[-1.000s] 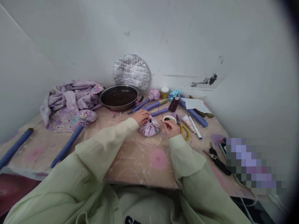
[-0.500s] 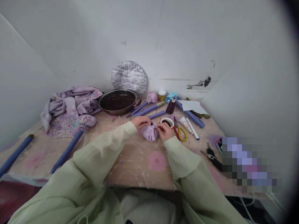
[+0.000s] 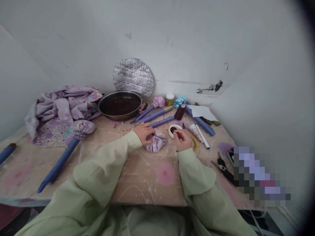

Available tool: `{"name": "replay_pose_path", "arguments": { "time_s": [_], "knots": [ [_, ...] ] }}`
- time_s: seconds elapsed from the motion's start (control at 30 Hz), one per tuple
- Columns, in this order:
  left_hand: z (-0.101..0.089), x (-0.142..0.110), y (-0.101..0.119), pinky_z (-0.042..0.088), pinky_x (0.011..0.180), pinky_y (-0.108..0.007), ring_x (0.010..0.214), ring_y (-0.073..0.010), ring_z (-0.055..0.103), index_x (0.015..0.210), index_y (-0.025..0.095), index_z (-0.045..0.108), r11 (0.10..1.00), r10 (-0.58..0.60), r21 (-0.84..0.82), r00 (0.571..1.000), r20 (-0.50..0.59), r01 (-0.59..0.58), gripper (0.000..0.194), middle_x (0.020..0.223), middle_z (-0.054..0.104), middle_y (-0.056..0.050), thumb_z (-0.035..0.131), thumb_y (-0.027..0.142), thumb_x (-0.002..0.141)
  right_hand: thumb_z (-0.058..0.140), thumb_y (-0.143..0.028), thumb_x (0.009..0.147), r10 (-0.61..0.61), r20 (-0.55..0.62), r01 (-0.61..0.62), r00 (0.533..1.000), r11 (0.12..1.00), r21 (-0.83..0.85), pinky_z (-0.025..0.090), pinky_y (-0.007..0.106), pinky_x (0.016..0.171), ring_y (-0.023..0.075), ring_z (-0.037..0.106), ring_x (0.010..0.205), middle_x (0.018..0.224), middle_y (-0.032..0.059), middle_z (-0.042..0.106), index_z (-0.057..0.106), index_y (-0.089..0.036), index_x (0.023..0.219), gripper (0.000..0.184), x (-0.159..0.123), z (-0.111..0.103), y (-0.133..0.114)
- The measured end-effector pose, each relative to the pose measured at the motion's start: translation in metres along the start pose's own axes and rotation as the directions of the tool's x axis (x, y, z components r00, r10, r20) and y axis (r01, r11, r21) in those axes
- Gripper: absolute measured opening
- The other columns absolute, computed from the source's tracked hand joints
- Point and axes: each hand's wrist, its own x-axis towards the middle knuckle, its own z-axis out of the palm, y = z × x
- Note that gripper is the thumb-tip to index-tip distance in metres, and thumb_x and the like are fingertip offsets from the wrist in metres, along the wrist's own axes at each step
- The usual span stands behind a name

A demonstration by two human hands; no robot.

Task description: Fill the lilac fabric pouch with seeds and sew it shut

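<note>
Steadying: left hand [image 3: 145,134] laid over the top and left side of the lilac cloth bundle [image 3: 157,143], fingers bent downward and only slightly spread, apparently keeping the gathered cloth closed and pressed against the tabletop [image 3: 137,183].

Pinching: right hand [image 3: 182,139] just right of the lilac cloth bundle, thumb and forefinger [image 3: 177,133] brought together at their tips, remaining fingers loosely curled; anything held between them too small to tell.

Bundle position: on the tabletop, between both hands, under the left palm, with puckered folds showing on the near side.

Right of bundle: white cup [image 3: 173,131] of dark granular contents, just beside the pinching fingers and so within easy reach; yellow scissor handle [image 3: 194,144], largely hidden by the right hand; paper tube [image 3: 195,132]; white marker [image 3: 203,141].

Beyond bundle: purple rods [image 3: 154,115]; dark thread spool [image 3: 180,112]; yellow-lidded jar [image 3: 169,99]; sheet of paper [image 3: 200,111].

Left of bundle: small dark beads [image 3: 123,131] scattered across the tabletop; steel pan [image 3: 120,105] of dark contents, backed by a quilted foil mat [image 3: 133,77]; floral cloth heap [image 3: 61,111]; cloth-headed stick [image 3: 82,127] with a blue handle.

Far right of bundle: black-handled pliers [image 3: 222,167].
</note>
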Motion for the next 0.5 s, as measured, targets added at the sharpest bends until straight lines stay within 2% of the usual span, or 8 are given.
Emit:
{"name": "replay_pose_path", "arguments": {
  "time_s": [0.07,0.13,0.33,0.4,0.5],
  "knots": [
    [0.001,0.003,0.005,0.028,0.074,-0.036,0.086,-0.0236,0.046,0.088,0.016,0.061,0.997,-0.035,0.062,0.999,0.006,0.034,0.037,0.09,0.064,-0.008,0.057,0.05,0.072,0.054,-0.03,0.079,0.011,-0.044,-0.013,0.999,0.999,-0.032,0.048,0.027,0.053,0.0146,0.057,0.064,0.078,0.0053,0.061,0.063,-0.019,0.079,0.014,0.002,-0.004,0.003],
    [0.002,0.006,0.011,0.028,0.074,-0.037,0.087,-0.0245,0.046,0.085,0.015,0.061,0.992,-0.082,0.096,0.997,0.003,0.081,0.043,0.091,0.064,-0.009,0.055,0.056,0.074,0.053,-0.031,0.079,0.018,-0.068,-0.022,0.998,0.999,-0.05,0.048,0.027,0.054,0.0148,0.057,0.065,0.078,0.0055,0.061,0.062,-0.019,0.078,0.015,0.003,-0.005,0.006],
    [0.005,0.006,0.02,0.026,0.073,-0.035,0.087,-0.0219,0.046,0.087,0.018,0.06,0.976,-0.217,0.013,0.976,-0.032,0.218,0.031,0.091,0.066,-0.006,0.044,0.045,0.088,0.051,-0.035,0.079,0.071,-0.098,-0.087,0.993,0.982,-0.166,0.048,0.031,0.06,0.0144,0.052,0.061,0.077,0.0057,0.059,0.062,-0.017,0.08,0.021,0.008,-0.01,0.019],
    [0.003,0.004,0.021,0.025,0.073,-0.035,0.085,-0.0207,0.046,0.088,0.019,0.06,0.971,-0.239,-0.034,0.969,-0.068,0.237,0.03,0.093,0.066,-0.004,0.042,0.043,0.089,0.054,-0.042,0.076,0.104,-0.076,-0.12,0.992,0.961,-0.251,0.048,0.035,0.068,0.0177,0.053,0.07,0.083,0.008,0.059,0.062,-0.016,0.091,0.03,0.009,-0.011,0.026],
    [0.001,0.003,0.02,0.023,0.075,-0.036,0.086,-0.0199,0.046,0.09,0.019,0.061,0.964,-0.257,-0.098,0.957,-0.133,0.245,0.031,0.097,0.066,-0.003,0.039,0.041,0.091,0.064,-0.057,0.061,0.171,-0.006,-0.157,0.985,0.892,-0.424,0.042,0.045,0.083,0.0276,0.052,0.093,0.097,0.0131,0.057,0.058,-0.015,0.109,0.064,0.008,-0.01,0.038]
  ]
}}
